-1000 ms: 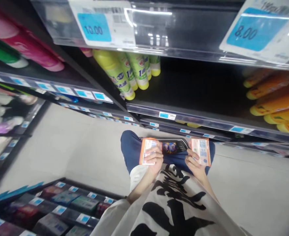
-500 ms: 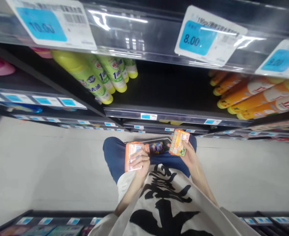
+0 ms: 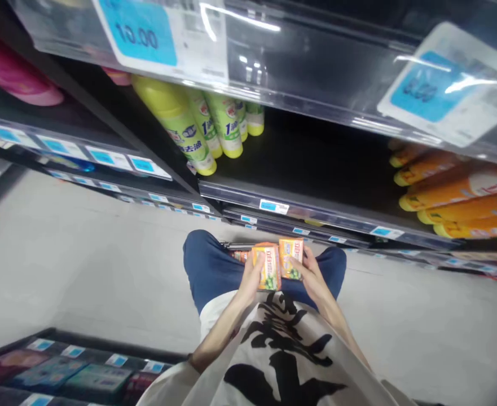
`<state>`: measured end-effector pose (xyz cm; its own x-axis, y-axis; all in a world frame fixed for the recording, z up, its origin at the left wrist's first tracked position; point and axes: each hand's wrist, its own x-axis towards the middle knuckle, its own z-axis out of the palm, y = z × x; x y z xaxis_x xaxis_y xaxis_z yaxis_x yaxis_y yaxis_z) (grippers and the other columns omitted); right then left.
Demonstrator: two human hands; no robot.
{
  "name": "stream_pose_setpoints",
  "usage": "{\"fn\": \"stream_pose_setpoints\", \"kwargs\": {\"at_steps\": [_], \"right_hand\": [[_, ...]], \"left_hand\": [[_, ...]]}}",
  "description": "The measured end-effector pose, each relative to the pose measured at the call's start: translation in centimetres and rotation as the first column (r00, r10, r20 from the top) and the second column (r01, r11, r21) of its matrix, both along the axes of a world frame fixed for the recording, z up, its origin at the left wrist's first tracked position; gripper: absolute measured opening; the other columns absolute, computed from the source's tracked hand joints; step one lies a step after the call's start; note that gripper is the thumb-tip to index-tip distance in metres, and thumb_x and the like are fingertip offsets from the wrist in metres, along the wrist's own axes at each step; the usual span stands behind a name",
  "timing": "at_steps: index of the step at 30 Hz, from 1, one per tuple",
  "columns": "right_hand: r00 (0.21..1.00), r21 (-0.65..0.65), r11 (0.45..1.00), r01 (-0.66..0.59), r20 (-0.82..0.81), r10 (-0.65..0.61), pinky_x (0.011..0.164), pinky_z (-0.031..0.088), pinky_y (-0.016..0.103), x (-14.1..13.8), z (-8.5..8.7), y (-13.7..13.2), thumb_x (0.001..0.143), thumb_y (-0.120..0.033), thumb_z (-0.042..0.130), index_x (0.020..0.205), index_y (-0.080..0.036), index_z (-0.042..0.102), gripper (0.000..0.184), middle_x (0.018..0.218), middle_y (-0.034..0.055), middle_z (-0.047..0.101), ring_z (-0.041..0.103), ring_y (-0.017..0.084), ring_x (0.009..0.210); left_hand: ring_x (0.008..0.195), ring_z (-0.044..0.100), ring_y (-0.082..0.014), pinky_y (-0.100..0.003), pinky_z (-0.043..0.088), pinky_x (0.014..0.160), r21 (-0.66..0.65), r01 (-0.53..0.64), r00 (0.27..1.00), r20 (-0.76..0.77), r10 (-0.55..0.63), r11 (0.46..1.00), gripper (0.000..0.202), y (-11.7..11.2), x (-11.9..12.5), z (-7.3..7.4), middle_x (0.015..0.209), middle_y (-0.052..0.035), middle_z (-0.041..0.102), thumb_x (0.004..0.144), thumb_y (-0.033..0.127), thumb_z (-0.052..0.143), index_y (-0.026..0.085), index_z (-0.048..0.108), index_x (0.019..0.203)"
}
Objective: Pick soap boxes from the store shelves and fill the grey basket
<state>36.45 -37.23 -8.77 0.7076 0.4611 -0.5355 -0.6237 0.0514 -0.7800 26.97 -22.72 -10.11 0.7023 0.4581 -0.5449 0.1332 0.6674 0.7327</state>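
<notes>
My left hand [image 3: 252,276] grips an orange packet with a green picture [image 3: 268,266], held upright in front of my lap. My right hand [image 3: 311,274] grips a second, matching orange packet [image 3: 291,257]. The two packets sit side by side and touch, their printed fronts facing me. Behind them a dark tray [image 3: 236,250] shows only as a thin edge, mostly hidden by the packets and hands. My knees in blue trousers [image 3: 208,268] lie below, and a white shirt with black lettering fills the bottom.
A black shelf [image 3: 299,211] faces me with yellow-green bottles [image 3: 189,138] at the left and orange bottles [image 3: 455,189] at the right. Blue price tags [image 3: 140,31] hang on the shelf rail above. A low shelf of boxed goods [image 3: 79,375] stands at the bottom left on a pale floor.
Both hands have brought the two packets together at the middle and turned them front side up. The camera view has swung, shifting the shelves.
</notes>
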Motion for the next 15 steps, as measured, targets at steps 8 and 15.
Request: {"fn": "stream_pose_setpoints", "kwargs": {"at_steps": [8, 15], "right_hand": [[0.994, -0.206, 0.975, -0.080, 0.058, 0.094, 0.082, 0.058, 0.034, 1.6, 0.5, 2.2, 0.077, -0.053, 0.083, 0.121, -0.026, 0.058, 0.058, 0.112, 0.0022, 0.076, 0.072, 0.023, 0.097], [0.979, -0.264, 0.943, -0.201, -0.022, 0.202, 0.095, 0.057, 0.039, 0.8, 10.5, 3.2, 0.081, -0.056, 0.079, 0.131, -0.030, 0.054, 0.062, 0.129, 0.0028, 0.071, 0.069, 0.025, 0.116]], "left_hand": [[0.109, 0.068, -0.0233, -0.035, 0.054, 0.097, 0.253, 0.045, 0.997, 0.047, -0.059, 0.966, 0.048, 0.7, 2.0, -0.1, 0.124, -0.0089, 0.070, 0.099, 0.056, 0.059, 0.019, 0.059, 0.130], [0.121, 0.060, -0.0282, -0.043, 0.042, 0.114, 0.380, -0.009, 1.000, -0.011, 0.014, 0.925, 0.049, 0.8, 1.4, 8.8, 0.125, -0.0115, 0.068, 0.099, 0.059, 0.056, 0.019, 0.069, 0.124]]}}
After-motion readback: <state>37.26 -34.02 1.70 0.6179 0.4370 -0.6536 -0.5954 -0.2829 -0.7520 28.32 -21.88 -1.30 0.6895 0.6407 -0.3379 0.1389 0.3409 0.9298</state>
